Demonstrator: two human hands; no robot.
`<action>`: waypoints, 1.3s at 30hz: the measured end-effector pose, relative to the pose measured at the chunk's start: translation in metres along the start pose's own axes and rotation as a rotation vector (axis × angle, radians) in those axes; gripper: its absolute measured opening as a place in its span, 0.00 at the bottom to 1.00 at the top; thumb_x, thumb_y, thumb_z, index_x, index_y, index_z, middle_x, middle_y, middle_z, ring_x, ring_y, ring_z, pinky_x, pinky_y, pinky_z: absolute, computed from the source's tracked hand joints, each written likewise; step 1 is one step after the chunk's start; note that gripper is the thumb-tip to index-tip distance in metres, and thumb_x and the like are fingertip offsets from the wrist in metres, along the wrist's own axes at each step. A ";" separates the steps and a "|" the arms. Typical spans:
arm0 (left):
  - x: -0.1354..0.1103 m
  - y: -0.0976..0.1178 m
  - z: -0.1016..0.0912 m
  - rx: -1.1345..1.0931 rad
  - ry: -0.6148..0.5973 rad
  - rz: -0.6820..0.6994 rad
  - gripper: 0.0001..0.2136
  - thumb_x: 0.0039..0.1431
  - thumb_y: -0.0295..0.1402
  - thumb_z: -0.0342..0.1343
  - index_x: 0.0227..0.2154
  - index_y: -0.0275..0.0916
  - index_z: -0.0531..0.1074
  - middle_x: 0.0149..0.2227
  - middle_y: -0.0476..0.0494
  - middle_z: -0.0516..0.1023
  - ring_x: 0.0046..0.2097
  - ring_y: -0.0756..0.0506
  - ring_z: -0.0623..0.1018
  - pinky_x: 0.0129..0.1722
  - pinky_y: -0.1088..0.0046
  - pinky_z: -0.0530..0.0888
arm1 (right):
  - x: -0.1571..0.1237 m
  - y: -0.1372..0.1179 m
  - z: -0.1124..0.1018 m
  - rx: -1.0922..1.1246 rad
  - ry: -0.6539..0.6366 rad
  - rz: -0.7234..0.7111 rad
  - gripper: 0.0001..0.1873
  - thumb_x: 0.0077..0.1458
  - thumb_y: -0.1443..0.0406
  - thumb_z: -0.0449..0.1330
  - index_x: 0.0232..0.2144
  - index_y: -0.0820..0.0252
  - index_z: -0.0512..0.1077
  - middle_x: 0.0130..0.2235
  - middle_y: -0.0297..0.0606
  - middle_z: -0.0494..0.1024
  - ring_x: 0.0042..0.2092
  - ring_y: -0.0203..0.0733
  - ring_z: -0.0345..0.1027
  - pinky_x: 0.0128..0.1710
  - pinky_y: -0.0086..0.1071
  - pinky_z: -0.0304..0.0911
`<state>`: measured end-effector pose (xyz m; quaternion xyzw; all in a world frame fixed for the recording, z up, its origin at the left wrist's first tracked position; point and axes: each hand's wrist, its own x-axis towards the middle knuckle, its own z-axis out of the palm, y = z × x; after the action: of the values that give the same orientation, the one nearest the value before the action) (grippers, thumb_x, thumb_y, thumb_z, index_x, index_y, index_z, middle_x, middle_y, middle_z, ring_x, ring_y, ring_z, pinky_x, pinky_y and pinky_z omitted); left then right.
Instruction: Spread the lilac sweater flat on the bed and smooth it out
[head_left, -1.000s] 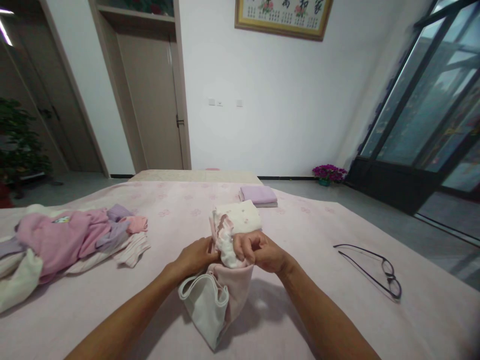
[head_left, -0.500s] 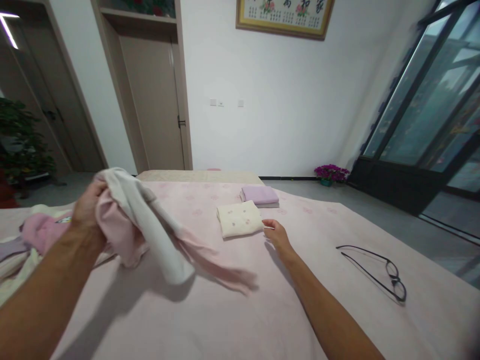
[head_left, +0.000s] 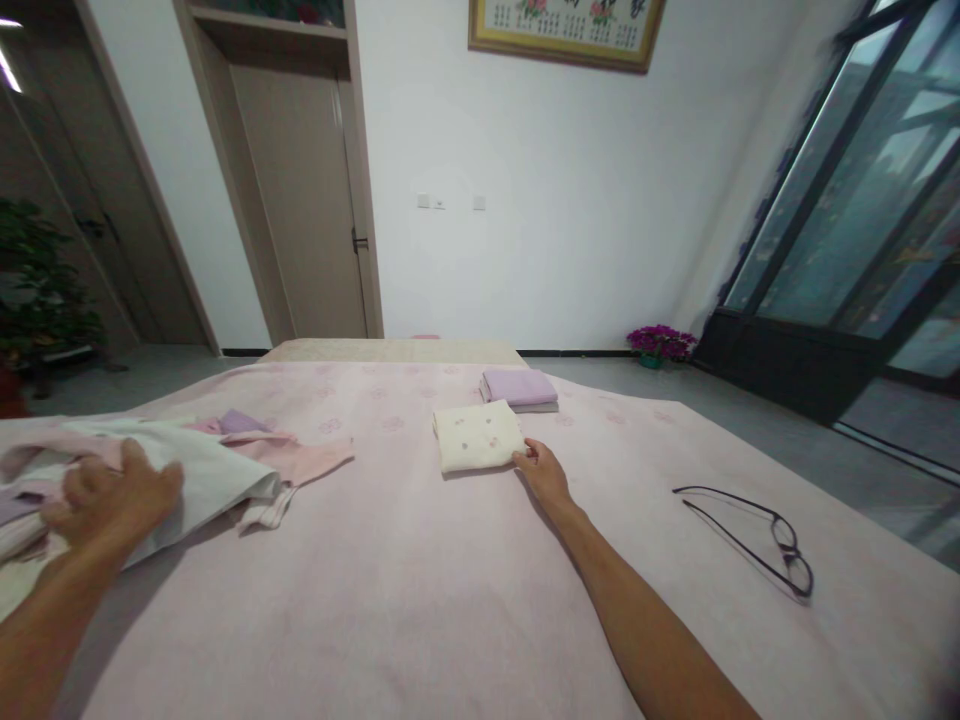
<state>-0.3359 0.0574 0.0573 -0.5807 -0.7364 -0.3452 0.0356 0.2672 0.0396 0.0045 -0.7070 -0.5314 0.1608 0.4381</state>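
Observation:
My right hand [head_left: 545, 475] pinches the near right corner of a folded cream cloth [head_left: 478, 440] with small printed motifs. The cloth lies flat, and its folded layers show at the edge. Just behind it is a folded lilac cloth [head_left: 519, 387] with a greyish layer beneath. At the left, my left hand [head_left: 116, 495] rests with its fingers apart on a white and pink garment [head_left: 214, 470], which is spread loosely over a heap of clothes. Part of the heap is hidden under that garment and my hand.
Black-framed glasses [head_left: 784, 550] lie unfolded on the pink bedsheet [head_left: 420, 610] at the right. Beyond the far edge stand a pale wooden surface [head_left: 390, 350] and a pot of magenta flowers [head_left: 660, 343]. A leafy plant [head_left: 45, 280] is at the far left.
My left hand has moved left and down, laying the white and pink garment on the heap and loosening its grip. My right hand has closed on the cream cloth's corner.

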 end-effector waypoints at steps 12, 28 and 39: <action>-0.079 0.154 0.064 -0.509 -0.321 0.092 0.24 0.58 0.44 0.53 0.54 0.37 0.71 0.57 0.33 0.74 0.57 0.35 0.75 0.54 0.57 0.72 | -0.003 -0.006 0.004 0.082 0.020 -0.093 0.18 0.48 0.59 0.58 0.40 0.61 0.76 0.46 0.44 0.77 0.41 0.44 0.71 0.43 0.34 0.65; -0.107 0.263 0.123 -1.427 -0.902 -0.484 0.23 0.65 0.44 0.54 0.58 0.38 0.67 0.53 0.32 0.74 0.41 0.45 0.81 0.39 0.69 0.78 | -0.037 -0.030 -0.009 0.158 -0.071 -0.809 0.10 0.43 0.74 0.56 0.30 0.55 0.68 0.54 0.45 0.74 0.56 0.46 0.67 0.55 0.38 0.63; -0.090 0.206 0.106 -1.179 -0.813 -0.313 0.24 0.62 0.53 0.49 0.39 0.37 0.76 0.44 0.35 0.81 0.41 0.41 0.80 0.42 0.66 0.74 | -0.034 -0.018 0.004 0.208 -0.031 -0.464 0.15 0.45 0.73 0.51 0.34 0.56 0.73 0.41 0.38 0.80 0.45 0.44 0.72 0.49 0.38 0.65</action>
<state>-0.0885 0.0590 0.0320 -0.4736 -0.4576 -0.4424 -0.6088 0.2402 0.0120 0.0079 -0.5146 -0.6667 0.1206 0.5255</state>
